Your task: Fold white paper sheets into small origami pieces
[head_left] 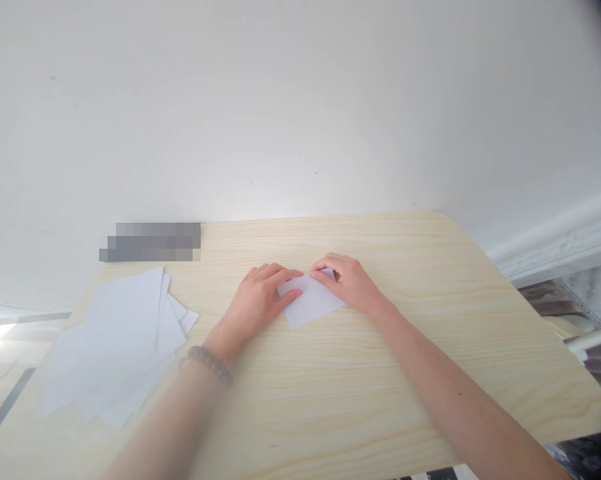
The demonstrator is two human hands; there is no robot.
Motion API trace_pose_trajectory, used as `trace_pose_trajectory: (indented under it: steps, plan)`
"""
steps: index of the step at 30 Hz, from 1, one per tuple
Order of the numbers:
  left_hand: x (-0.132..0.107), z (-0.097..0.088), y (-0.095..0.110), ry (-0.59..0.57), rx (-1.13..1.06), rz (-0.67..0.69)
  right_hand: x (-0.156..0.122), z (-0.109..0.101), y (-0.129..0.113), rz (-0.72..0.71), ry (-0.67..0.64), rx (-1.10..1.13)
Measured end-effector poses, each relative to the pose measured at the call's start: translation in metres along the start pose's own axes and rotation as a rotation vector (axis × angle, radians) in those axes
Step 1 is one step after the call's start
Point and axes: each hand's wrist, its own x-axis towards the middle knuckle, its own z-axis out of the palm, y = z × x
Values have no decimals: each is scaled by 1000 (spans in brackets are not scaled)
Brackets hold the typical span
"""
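A small folded white paper (311, 303) lies in the middle of a light wooden table (405, 347). My left hand (259, 298) rests flat beside it, fingers stretched out and pressing on the paper's left edge. A beaded bracelet (211, 364) is on that wrist. My right hand (347, 283) lies on the paper's upper right part, its fingertips drawn together and pressing the top corner down.
A loose pile of white sheets (115, 340) lies on the table's left side. A blurred grey patch (153, 241) sits at the table's back edge against the white wall. The table's right edge drops off toward the floor (570, 300).
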Motion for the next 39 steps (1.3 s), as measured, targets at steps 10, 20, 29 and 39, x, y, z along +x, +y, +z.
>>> trace_pose_trajectory:
  steps: [10, 20, 29, 39]
  plan:
    - [-3, 11, -5, 135, 254, -37, -7, 5, -1, 246, 143, -25]
    - [-4, 9, 2, 101, 371, 32, -25, -3, -6, -276, -83, -144]
    - [-7, 2, -4, 13, 319, 31, -24, -19, 2, -294, -203, -42]
    - [-6, 3, 0, -9, 388, 57, -26, -16, 1, -354, -180, -183]
